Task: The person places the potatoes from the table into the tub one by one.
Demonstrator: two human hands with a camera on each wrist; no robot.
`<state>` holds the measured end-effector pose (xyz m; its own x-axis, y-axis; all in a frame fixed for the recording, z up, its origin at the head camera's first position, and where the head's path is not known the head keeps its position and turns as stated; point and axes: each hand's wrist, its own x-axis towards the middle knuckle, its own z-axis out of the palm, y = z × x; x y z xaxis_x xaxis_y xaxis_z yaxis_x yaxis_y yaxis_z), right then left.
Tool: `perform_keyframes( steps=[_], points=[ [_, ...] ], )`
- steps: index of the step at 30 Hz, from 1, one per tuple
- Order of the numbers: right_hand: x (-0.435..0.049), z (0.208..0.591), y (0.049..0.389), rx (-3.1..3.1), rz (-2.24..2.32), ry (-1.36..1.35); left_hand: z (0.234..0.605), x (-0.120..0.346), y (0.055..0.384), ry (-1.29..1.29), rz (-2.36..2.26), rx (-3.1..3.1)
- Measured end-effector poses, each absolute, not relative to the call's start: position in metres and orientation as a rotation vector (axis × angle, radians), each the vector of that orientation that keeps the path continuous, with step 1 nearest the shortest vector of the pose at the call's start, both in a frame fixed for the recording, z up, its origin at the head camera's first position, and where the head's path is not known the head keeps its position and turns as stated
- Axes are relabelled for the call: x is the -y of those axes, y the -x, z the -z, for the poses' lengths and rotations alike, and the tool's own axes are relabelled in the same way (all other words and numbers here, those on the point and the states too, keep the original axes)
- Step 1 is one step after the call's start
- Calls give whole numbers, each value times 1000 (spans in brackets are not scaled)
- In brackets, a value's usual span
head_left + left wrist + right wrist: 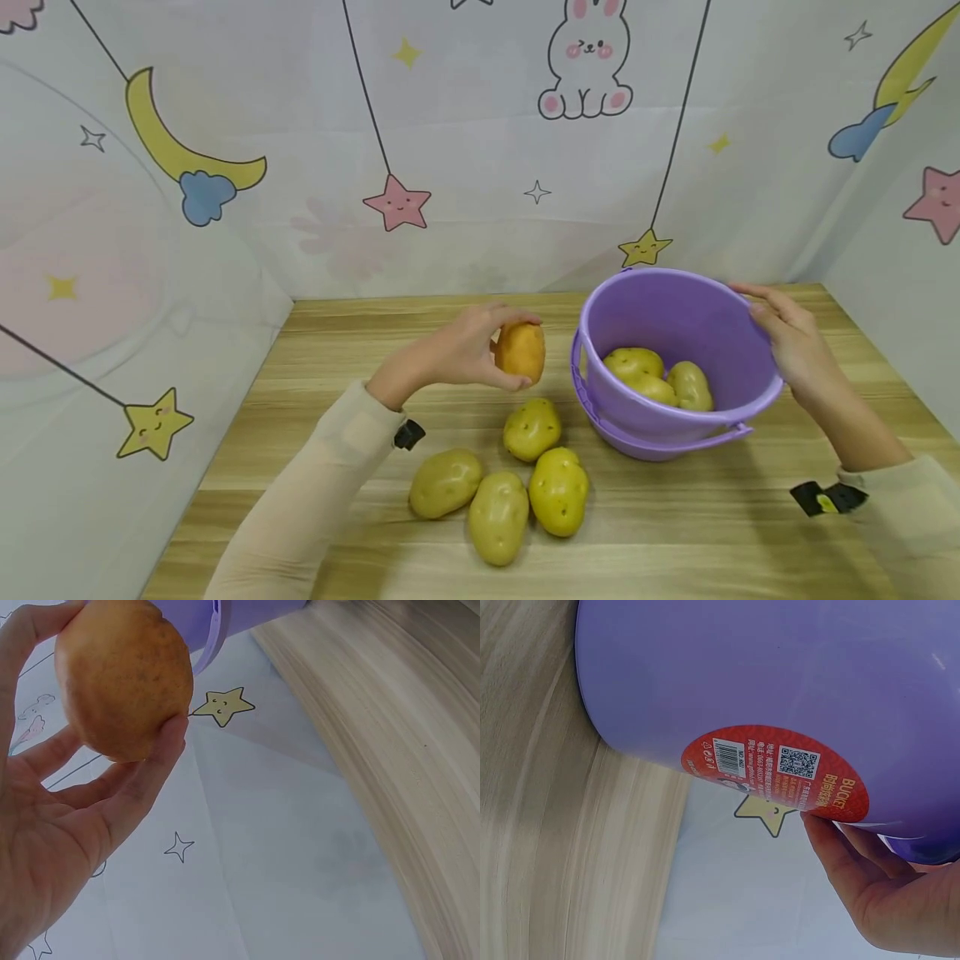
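Observation:
Between thumb and fingers, my left hand pinches an orange-brown potato, raised just left of the purple bucket. The left wrist view shows the same potato close up. My right hand grips the bucket's right rim, and the bucket leans toward me. Inside it lie several yellow-green potatoes. In the right wrist view the fingers touch the bucket's side by a red label. On the table, several potatoes, one of them bright yellow, lie in a cluster below the left hand.
The wood-grain table meets a pale curtain printed with stars, moons and a rabbit at the back and sides. The bucket's purple handle hangs down along its near side.

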<state>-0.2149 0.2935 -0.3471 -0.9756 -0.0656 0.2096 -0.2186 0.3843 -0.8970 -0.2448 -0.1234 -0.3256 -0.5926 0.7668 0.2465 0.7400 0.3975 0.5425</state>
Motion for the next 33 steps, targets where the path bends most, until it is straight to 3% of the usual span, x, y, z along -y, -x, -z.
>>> perform_keyframes(
  steps=[33],
  points=[
    [-294,348,215,2504,-1620,-260,294,89,246,-1385,-1085,-2552]
  ],
)
